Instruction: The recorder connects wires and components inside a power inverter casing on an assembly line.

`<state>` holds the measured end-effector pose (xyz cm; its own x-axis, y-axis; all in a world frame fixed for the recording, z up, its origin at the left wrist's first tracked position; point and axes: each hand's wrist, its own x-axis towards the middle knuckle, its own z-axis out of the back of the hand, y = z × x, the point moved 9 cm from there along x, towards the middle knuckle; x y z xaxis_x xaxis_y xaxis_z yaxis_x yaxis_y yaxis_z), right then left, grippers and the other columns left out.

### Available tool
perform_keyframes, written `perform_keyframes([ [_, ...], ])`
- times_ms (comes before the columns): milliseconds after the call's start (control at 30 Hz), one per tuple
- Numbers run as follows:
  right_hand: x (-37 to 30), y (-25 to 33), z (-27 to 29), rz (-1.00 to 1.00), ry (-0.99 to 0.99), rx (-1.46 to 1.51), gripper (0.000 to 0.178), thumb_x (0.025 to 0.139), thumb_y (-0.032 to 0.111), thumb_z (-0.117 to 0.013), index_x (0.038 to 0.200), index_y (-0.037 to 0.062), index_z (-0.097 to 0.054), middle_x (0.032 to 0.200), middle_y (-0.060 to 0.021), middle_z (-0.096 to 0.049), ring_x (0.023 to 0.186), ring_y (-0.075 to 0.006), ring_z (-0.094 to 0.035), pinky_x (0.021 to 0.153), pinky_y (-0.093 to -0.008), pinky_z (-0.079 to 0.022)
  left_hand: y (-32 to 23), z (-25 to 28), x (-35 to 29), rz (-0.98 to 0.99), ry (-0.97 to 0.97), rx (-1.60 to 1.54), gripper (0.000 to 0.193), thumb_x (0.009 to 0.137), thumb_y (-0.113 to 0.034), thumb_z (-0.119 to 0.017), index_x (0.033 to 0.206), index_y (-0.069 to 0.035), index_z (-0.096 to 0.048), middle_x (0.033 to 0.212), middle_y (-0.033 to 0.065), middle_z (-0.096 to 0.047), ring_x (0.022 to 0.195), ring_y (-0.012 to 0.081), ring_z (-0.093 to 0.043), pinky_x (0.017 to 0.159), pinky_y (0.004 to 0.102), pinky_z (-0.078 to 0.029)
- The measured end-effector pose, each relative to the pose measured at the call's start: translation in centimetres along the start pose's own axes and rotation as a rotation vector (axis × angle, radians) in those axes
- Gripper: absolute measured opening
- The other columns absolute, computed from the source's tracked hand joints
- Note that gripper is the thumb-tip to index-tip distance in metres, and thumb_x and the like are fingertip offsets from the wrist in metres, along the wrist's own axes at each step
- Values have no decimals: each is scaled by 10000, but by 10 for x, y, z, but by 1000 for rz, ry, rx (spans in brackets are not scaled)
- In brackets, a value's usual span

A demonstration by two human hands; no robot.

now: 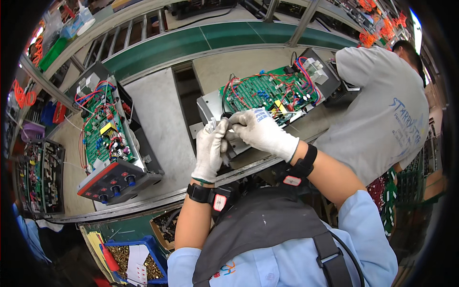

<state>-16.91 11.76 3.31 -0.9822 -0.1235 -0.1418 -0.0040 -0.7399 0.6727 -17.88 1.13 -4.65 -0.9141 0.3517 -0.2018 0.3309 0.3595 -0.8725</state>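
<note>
An open metal chassis with a green circuit board (pixel 251 92) and red and blue wires lies in front of me. My left hand (pixel 208 149), in a white knitted glove, is closed near its front left corner. Also gloved in white, my right hand (pixel 262 133) reaches over the chassis's near edge with thumb and fingers pinched together. The fingertips of both hands meet beside a black cable (pixel 224 101) that rises from the board. Whatever they pinch is small and hidden by the gloves.
To the left stands a second open unit (pixel 106 131) with blue knobs on its front panel. A blue bin (pixel 160 260) of brass-coloured screws sits below the bench edge. Close on the right, a co-worker in a grey shirt (pixel 373 124) leans in. A green conveyor strip (pixel 181 44) runs behind.
</note>
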Motion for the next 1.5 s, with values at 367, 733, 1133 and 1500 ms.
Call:
perform_keyframes([
  [367, -2, 12, -9, 109, -45, -215, 225, 849, 178, -608, 1021, 59, -689, 821, -128, -678, 769, -253, -666, 755, -361, -503, -20, 2, -7, -52, 51, -97, 122, 966, -152, -548, 991, -32, -545, 706, -54, -451, 511, 18, -327, 441, 172, -259],
  [733, -1, 29, -17, 526, -26, -727, 257, 839, 194, -585, 1077, 112, -636, 851, -66, -643, 817, -248, -649, 806, -382, -488, -42, 0, -63, -173, -8, 95, 201, 965, -222, -564, 944, -23, -537, 626, -63, -400, 460, 8, -300, 418, 186, -237],
  [1133, -31, 8, 131, 714, -121, 282, 380, 755, 129, -746, 1091, -14, -643, 1024, -158, -667, 907, -276, -659, 816, -351, -521, -67, -80, -80, 275, 20, 489, 364, 988, -319, -510, 1057, 17, -632, 782, 50, -626, 535, 51, -501, 510, 200, -398],
  [1500, -24, 4, 85, 758, 254, 469, 156, 773, 68, -738, 907, 6, -687, 848, -111, -675, 768, -239, -657, 670, -328, -520, -38, -113, -53, 413, 173, 289, 260, 944, -253, -580, 869, -10, -636, 705, 0, -583, 517, 36, -426, 457, 193, -308],
])
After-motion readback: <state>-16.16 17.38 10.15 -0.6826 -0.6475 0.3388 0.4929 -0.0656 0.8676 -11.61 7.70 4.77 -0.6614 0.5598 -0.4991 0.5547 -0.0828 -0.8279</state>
